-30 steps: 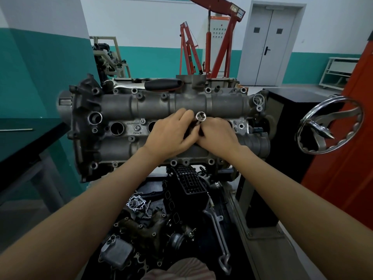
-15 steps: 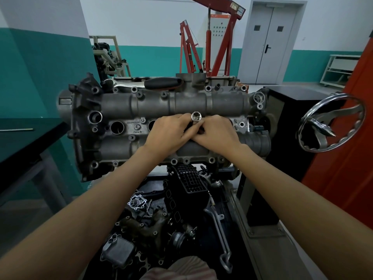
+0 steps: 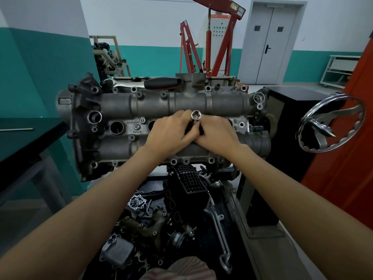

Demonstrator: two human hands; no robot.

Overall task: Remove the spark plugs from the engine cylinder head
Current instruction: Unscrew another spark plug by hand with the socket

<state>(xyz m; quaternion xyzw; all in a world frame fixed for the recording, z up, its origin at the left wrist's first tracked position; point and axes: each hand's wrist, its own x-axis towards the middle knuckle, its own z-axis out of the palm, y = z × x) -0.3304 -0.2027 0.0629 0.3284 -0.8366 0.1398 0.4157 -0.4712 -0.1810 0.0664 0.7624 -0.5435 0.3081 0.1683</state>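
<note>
Grey metal makes up the engine cylinder head (image 3: 201, 102), which sits on a stand in front of the person. Down its middle runs a row of round holes. Two of the holes (image 3: 116, 127) on the left side show, and they look dark inside; I cannot tell if a plug is down in them. The other holes are hidden under the hands.

Both hands meet at the middle of the head. The left hand (image 3: 171, 134) has its fingers curled around a shiny socket tool (image 3: 195, 116), and the right hand (image 3: 217, 136) pinches the same tool from the other side. The open end of the tool points up, and its inside looks hollow. The lower part is hidden between the fingers, so I cannot tell if a spark plug is in it.

Below the head is a black tray (image 3: 228, 201) full of engine parts: a black plastic piece with a grid (image 3: 190, 181), a silver pump part (image 3: 137, 203), a grey box-shaped part (image 3: 118, 252) and a long silver wrench (image 3: 220, 237).

A black-handled tool (image 3: 163, 82) lies on top of the head at the back. A shiny wheel (image 3: 331, 123) stands on the right.
</note>
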